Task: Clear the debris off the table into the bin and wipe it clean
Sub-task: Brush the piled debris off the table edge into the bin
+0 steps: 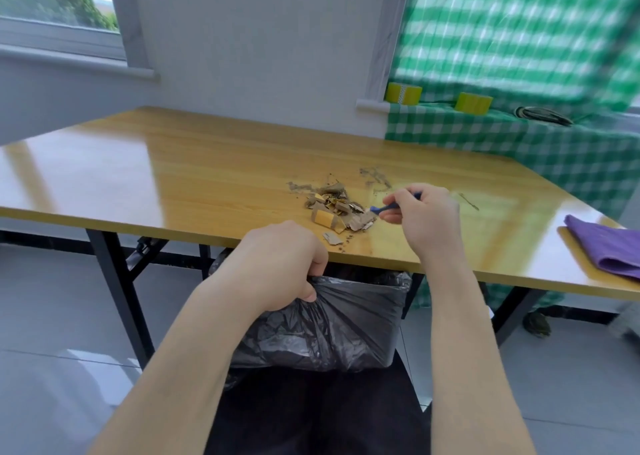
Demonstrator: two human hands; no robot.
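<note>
Left hand (pixel 284 264) is closest in, just below the near edge of the table (pixel 173 177) — fingers curled round a bunched fold at the rim of the black-lined bin (pixel 346 319), holding its mouth up under that edge. Debris (pixel 337 210) sits on the tabletop just above, near the front edge and roughly over the bin's mouth. It's a loose heap of torn brown cardboard scraps, one larger piece with a yellowish face, plus dark crumbs and dust. A few bits have strayed toward the edge, and faint smears trail back and right. Handling guess: very light, dry, no cohesion. Scraps look stiff enough to slide; the fines will likely scatter or smear if pushed fast. Not worth picking by hand; better swept as one mass from the far side, short strokes toward the bag. Right hand (pixel 426 215) is just right of the heap, fingers pinching a small blue-handled tool (pixel 384 207) whose tip is at the heap's right side — probably a brush, head too blurred to confirm. Purple cloth (pixel 609 246) lies folded at the table's right end, well apart, likely for the wipe. Further back: green checked fabric (pixel 519 135) with two yellow tape rolls (pixel 403 93) on it.
</note>
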